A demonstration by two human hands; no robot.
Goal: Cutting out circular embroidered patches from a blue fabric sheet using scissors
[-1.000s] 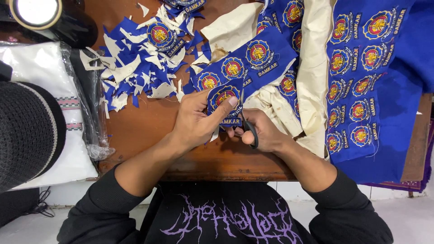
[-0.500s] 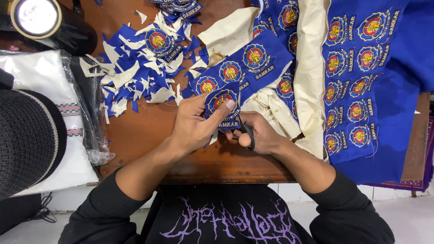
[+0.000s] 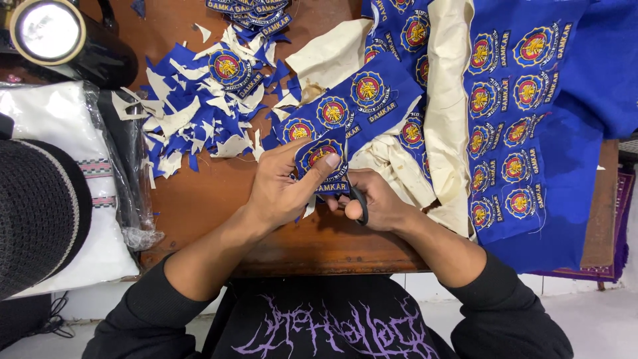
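At the centre of the frame the left hand [image 3: 282,189] pinches a blue embroidered patch [image 3: 322,159], thumb laid across its round red-and-gold emblem and fingers curled shut beneath the cloth. The patch is the lowest of a strip of like patches [image 3: 359,106] that runs up and to the right, each a stitched disc with a small lettered bar. Just right of it the right hand [image 3: 372,203] is closed through the black loop handles of a pair of scissors [image 3: 359,205]; the blades are hidden under the patch and the fingers, so how far they gape cannot be told.

To the upper left lies a heap of offcuts [image 3: 199,113], jagged blue and cream slivers, with one finished patch on top. Cream backing fabric [image 3: 452,113], soft and creased, lies in folds behind the strip. At the right, a broad blue sheet [image 3: 531,133] carries rows of uncut emblems and hangs over the edge.

All rests on a brown wooden counter [image 3: 219,206], worn smooth. A lit round lamp [image 3: 46,30] sits at the upper left, above white cloth in clear plastic wrap [image 3: 66,113]. Pale floor tiles [image 3: 598,319] show at the lower right.
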